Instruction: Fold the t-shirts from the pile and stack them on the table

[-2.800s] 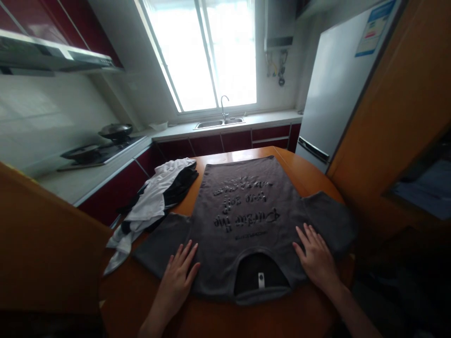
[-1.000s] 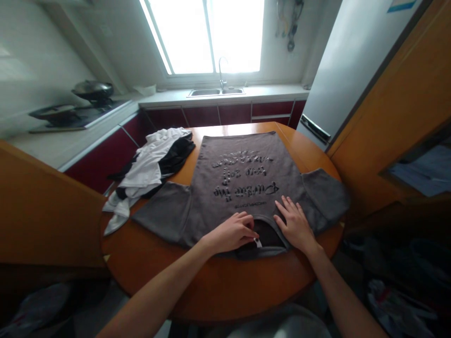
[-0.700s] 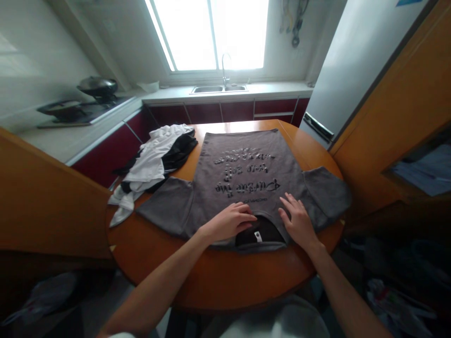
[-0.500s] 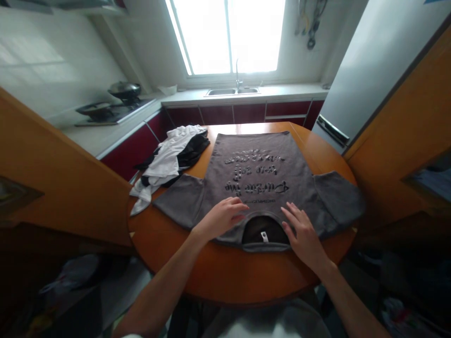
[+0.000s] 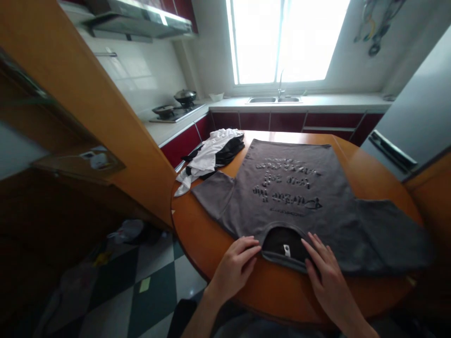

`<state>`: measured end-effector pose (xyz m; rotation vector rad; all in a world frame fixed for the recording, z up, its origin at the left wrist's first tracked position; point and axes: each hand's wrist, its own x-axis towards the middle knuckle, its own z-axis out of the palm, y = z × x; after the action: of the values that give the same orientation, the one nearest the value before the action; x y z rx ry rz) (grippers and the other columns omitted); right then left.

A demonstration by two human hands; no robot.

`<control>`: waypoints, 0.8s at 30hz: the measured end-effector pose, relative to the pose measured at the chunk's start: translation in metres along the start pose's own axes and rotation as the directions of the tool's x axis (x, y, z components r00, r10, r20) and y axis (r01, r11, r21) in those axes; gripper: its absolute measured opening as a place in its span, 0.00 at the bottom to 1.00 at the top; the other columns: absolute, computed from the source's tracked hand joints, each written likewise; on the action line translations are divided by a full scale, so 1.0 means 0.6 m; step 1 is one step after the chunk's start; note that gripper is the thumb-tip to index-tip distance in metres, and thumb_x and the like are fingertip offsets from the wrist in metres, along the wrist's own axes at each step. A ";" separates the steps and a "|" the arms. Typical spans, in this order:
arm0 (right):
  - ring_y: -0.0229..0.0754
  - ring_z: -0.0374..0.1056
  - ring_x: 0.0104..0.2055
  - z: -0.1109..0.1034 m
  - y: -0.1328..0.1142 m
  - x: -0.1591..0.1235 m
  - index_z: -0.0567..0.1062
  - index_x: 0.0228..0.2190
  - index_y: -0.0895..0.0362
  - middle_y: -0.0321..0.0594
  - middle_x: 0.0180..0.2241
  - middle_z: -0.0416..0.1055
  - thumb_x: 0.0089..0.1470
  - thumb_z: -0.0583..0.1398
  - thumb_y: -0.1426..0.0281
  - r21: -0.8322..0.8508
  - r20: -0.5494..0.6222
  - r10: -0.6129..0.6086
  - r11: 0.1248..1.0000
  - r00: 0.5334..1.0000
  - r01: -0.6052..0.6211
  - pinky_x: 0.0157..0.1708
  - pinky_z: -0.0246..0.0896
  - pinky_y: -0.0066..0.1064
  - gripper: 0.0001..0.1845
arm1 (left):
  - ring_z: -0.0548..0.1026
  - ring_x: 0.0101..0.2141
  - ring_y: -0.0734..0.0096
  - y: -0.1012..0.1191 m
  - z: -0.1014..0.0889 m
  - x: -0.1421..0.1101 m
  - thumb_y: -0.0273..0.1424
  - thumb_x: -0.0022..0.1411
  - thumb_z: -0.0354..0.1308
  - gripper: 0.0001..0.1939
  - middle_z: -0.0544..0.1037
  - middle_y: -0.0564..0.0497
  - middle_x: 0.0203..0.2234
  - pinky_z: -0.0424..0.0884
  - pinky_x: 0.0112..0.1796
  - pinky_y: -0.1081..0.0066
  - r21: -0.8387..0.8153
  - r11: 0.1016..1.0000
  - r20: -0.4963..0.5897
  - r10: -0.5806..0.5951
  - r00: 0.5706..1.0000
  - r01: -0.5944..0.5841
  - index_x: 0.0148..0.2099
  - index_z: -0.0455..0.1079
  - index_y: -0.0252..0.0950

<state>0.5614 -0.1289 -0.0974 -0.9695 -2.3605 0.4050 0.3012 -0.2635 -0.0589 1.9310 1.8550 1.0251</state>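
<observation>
A grey T-shirt (image 5: 292,188) with raised black lettering lies flat, front up, its neckline toward me and its sleeves spread to both sides. A small white label shows inside the collar. My left hand (image 5: 234,267) is at the shirt's near edge, just left of the collar, with fingers stretched out. To the right of the collar, my right hand (image 5: 327,272) rests its extended fingers on the fabric by the neckline. Neither hand visibly grips the cloth.
White and black clothes (image 5: 211,152) lie heaped at the left of the round wooden table (image 5: 207,234). Beyond stand a counter with a sink (image 5: 275,100), a stove with pans (image 5: 176,110) and a fridge (image 5: 419,108). An orange wooden panel (image 5: 116,136) rises at left.
My left hand has left the collar's inside label and moved to the shirt's near edge. My right hand has shifted toward the neckline's near side. The view has turned left.
</observation>
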 end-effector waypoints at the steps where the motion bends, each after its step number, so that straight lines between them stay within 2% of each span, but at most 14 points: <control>1: 0.53 0.51 0.71 0.001 0.000 0.004 0.62 0.65 0.47 0.43 0.69 0.56 0.65 0.50 0.69 0.032 -0.021 -0.008 0.999 1.000 0.009 0.67 0.48 0.59 0.27 | 0.70 0.58 0.61 0.002 0.000 0.001 0.27 0.71 0.54 0.16 0.76 0.45 0.54 0.66 0.62 0.54 -0.004 1.000 0.001 -0.008 1.000 0.009 0.57 0.74 0.42; 6: 0.55 0.56 0.69 0.019 -0.003 0.042 0.68 0.61 0.48 0.44 0.66 0.61 0.65 0.51 0.67 0.138 -0.038 -0.052 0.989 0.998 0.057 0.65 0.56 0.59 0.25 | 0.72 0.56 0.63 0.009 0.000 0.003 0.25 0.69 0.55 0.15 0.78 0.47 0.51 0.64 0.63 0.56 -0.029 0.999 -0.007 -0.014 1.000 0.013 0.53 0.76 0.42; 9: 0.54 0.57 0.68 0.030 -0.016 0.079 0.71 0.59 0.51 0.45 0.66 0.62 0.66 0.50 0.67 0.148 0.031 -0.115 0.983 0.993 0.109 0.63 0.60 0.54 0.23 | 0.72 0.56 0.63 0.011 -0.001 0.003 0.24 0.68 0.55 0.15 0.78 0.47 0.51 0.64 0.63 0.57 -0.023 1.000 -0.017 -0.016 1.000 0.016 0.53 0.76 0.42; 13: 0.52 0.55 0.69 0.032 -0.051 0.146 0.72 0.59 0.52 0.44 0.66 0.61 0.66 0.50 0.69 0.103 0.150 -0.270 0.961 0.951 0.256 0.66 0.57 0.50 0.23 | 0.72 0.55 0.63 0.012 -0.005 0.003 0.25 0.68 0.56 0.15 0.79 0.47 0.50 0.65 0.62 0.58 -0.032 0.999 -0.008 -0.005 1.000 0.005 0.53 0.76 0.42; 16: 0.50 0.54 0.70 0.038 -0.079 0.219 0.69 0.61 0.53 0.43 0.67 0.61 0.66 0.50 0.70 0.079 0.215 -0.389 0.921 0.896 0.381 0.67 0.54 0.49 0.25 | 0.72 0.56 0.63 0.013 -0.003 -0.001 0.26 0.67 0.57 0.14 0.80 0.48 0.50 0.64 0.62 0.59 -0.056 0.998 -0.013 0.021 1.000 -0.021 0.52 0.77 0.42; 19: 0.50 0.52 0.70 0.069 -0.102 0.313 0.66 0.63 0.56 0.46 0.68 0.59 0.66 0.49 0.71 0.060 0.282 -0.450 0.890 0.848 0.452 0.67 0.52 0.48 0.27 | 0.74 0.54 0.65 0.009 -0.005 -0.006 0.24 0.67 0.56 0.14 0.79 0.48 0.50 0.68 0.59 0.63 -0.119 0.993 -0.055 -0.019 0.998 0.012 0.50 0.77 0.41; 22: 0.52 0.50 0.71 0.125 -0.121 0.413 0.64 0.64 0.61 0.50 0.68 0.57 0.65 0.49 0.71 0.009 0.342 -0.396 0.908 0.852 0.419 0.67 0.49 0.49 0.28 | 0.75 0.54 0.65 -0.016 -0.024 -0.001 0.24 0.69 0.54 0.14 0.78 0.47 0.52 0.71 0.56 0.64 -0.123 0.982 -0.165 -0.162 0.973 0.143 0.50 0.78 0.42; 24: 0.53 0.47 0.72 0.167 -0.133 0.470 0.62 0.65 0.63 0.52 0.70 0.53 0.65 0.49 0.70 -0.028 0.362 -0.334 0.929 0.870 0.368 0.68 0.46 0.50 0.29 | 0.73 0.57 0.64 -0.048 -0.049 0.008 0.26 0.70 0.53 0.15 0.77 0.48 0.54 0.68 0.59 0.60 -0.056 0.974 -0.259 -0.224 0.940 0.217 0.51 0.77 0.43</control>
<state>0.2921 0.0113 -0.0353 -0.5119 -2.8356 0.3442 0.2600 -0.2629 -0.0547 1.5867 2.1289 1.2741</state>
